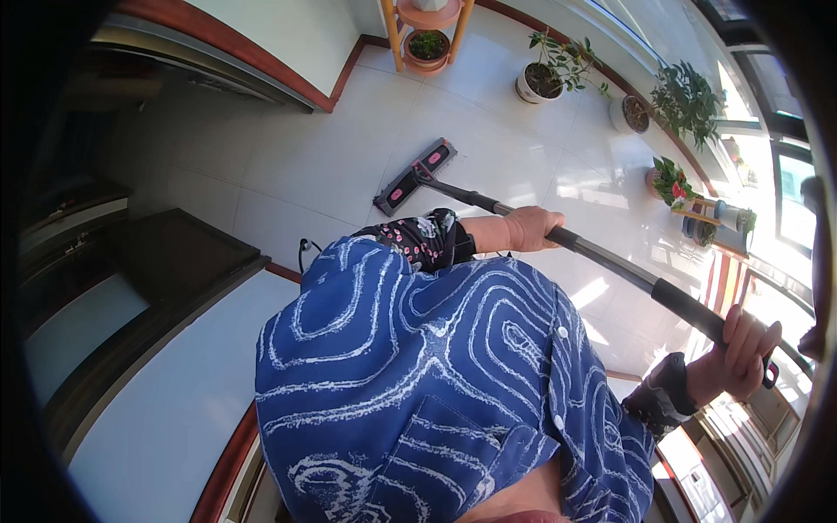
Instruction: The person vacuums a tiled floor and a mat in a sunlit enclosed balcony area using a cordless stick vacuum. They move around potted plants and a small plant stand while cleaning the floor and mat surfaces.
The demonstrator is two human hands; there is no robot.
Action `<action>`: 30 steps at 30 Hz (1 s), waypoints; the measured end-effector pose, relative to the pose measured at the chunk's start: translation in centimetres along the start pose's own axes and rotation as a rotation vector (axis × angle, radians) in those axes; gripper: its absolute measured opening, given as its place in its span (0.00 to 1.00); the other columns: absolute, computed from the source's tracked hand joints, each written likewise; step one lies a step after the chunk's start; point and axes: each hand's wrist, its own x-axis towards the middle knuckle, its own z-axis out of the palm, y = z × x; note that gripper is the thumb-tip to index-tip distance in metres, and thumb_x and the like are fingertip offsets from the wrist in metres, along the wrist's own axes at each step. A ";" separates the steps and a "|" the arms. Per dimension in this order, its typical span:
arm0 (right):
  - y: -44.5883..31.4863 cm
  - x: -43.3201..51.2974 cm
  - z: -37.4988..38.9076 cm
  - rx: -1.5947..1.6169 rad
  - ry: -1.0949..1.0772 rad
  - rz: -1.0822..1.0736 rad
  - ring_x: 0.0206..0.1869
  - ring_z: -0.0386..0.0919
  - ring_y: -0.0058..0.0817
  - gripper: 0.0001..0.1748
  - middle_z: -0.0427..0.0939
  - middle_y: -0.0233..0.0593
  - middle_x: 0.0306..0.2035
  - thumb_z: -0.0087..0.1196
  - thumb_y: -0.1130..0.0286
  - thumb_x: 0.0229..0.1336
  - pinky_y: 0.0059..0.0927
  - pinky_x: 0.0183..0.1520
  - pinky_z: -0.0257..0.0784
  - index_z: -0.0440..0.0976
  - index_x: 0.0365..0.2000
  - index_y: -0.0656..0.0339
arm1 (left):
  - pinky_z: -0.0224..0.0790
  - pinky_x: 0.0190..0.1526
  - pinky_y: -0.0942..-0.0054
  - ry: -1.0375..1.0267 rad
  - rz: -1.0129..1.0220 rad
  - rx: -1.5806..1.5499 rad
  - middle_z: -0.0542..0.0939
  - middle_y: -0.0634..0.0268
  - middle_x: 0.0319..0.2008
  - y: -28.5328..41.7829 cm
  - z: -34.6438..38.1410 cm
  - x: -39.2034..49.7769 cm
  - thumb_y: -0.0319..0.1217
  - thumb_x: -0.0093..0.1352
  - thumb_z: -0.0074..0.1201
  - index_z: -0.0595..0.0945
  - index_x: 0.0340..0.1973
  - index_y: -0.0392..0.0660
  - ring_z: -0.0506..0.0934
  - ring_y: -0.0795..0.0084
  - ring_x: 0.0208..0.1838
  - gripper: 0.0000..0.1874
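Observation:
A flat mop with a long black and silver telescopic handle (pixel 613 263) runs slantwise across the view. Its dark rectangular mop head (pixel 405 189), with pink parts on top, rests on the pale tiled floor (pixel 307 137) ahead of me. My left hand (pixel 533 229) is closed around the middle of the handle. Near the handle's upper end, at the far right, my right hand (pixel 745 353) grips the black grip section. A floral sleeve cover (pixel 418 238) is on my left forearm, and my blue patterned shirt fills the lower middle of the view.
A wooden plant stand (pixel 390 33) holds pots at the top. Potted plants (pixel 541 84) line the wall and windows on the right, with a red-flowered one (pixel 673 186) among them. On the left are a dark doorway (pixel 176 137) and an open dark door (pixel 189 255).

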 end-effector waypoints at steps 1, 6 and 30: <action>1.0 0.6 0.5 0.043 0.008 -0.012 0.18 0.60 0.17 0.11 0.60 0.22 0.14 0.51 0.70 0.56 0.25 0.36 0.58 0.59 0.27 0.51 | 0.70 0.37 0.55 0.051 -0.007 -0.010 0.81 0.54 0.27 -0.6 -0.2 -0.8 0.38 0.65 0.62 0.76 0.34 0.46 0.80 0.46 0.37 0.12; 10.1 2.8 5.9 0.123 0.217 0.106 0.22 0.60 0.22 0.10 0.59 0.23 0.16 0.48 0.66 0.62 0.33 0.38 0.62 0.60 0.28 0.51 | 0.72 0.38 0.56 0.285 -0.181 0.105 0.81 0.52 0.27 -7.1 -2.6 -6.1 0.40 0.65 0.62 0.75 0.33 0.45 0.80 0.46 0.36 0.14; 5.0 -6.6 -5.6 -0.158 0.171 -0.001 0.19 0.57 0.21 0.13 0.60 0.26 0.15 0.51 0.77 0.45 0.34 0.33 0.59 0.57 0.22 0.53 | 0.71 0.50 0.53 0.175 -0.043 0.361 0.85 0.57 0.33 -10.5 7.8 13.9 0.26 0.61 0.58 0.85 0.33 0.51 0.80 0.48 0.45 0.06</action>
